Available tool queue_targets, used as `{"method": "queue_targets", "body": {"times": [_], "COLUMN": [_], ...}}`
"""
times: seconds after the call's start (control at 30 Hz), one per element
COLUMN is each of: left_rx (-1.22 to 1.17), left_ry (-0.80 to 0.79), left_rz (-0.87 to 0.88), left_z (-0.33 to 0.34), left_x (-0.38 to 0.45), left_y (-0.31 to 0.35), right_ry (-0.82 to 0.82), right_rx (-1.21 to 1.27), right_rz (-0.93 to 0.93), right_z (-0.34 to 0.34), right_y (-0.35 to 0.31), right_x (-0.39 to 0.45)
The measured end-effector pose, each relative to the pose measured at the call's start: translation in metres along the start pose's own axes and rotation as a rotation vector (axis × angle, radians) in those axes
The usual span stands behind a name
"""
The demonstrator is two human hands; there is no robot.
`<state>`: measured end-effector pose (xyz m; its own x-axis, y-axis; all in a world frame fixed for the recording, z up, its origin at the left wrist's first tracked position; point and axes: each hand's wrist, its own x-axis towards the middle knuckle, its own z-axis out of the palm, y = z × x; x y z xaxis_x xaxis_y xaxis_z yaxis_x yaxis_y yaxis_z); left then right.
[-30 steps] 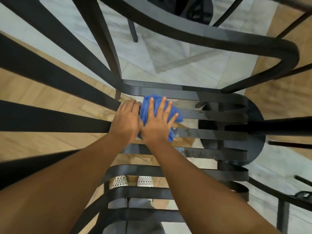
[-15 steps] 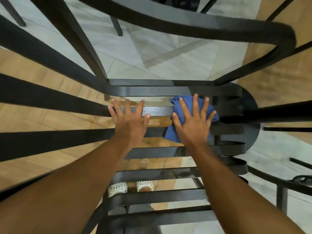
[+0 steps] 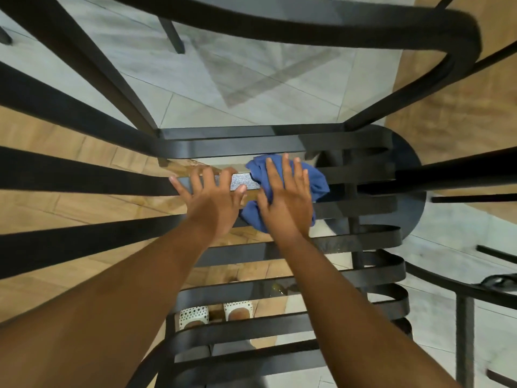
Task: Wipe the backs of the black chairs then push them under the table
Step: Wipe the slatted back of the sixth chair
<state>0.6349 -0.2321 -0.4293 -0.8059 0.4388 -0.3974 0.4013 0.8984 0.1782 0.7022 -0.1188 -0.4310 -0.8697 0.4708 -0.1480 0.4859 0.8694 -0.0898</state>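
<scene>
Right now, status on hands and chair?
Left hand flat on chair slat. Right hand presses blue cloth on slat. Nothing blocking.

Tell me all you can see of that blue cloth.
The blue cloth is a soft, crumpled fabric, bunched rather than folded, with no visible pattern. It lies against a flat black slat of the chair back. The right hand presses on it with fingers straight and spread, covering its middle; folds stick out above, right and lower left. The left hand rests beside it on the slat.
</scene>
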Motion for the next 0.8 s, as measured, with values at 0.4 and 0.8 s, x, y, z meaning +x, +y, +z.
{"method": "queue_targets", "body": {"times": [0.4,0.8], "left_rx": [-0.253,-0.393], "left_ry": [0.318,0.257], "left_rz": [0.103,0.072], "left_z": [-0.002,-0.005], "left_x": [0.004,0.017], "left_y": [-0.008,-0.010], "right_ry": [0.320,-0.089], "right_rx": [0.495,-0.081], "right_rz": [0.515,-0.343], "right_z": [-0.034,-0.006], "right_y": [0.044,-0.008], "right_x": [0.022,0.056]}}
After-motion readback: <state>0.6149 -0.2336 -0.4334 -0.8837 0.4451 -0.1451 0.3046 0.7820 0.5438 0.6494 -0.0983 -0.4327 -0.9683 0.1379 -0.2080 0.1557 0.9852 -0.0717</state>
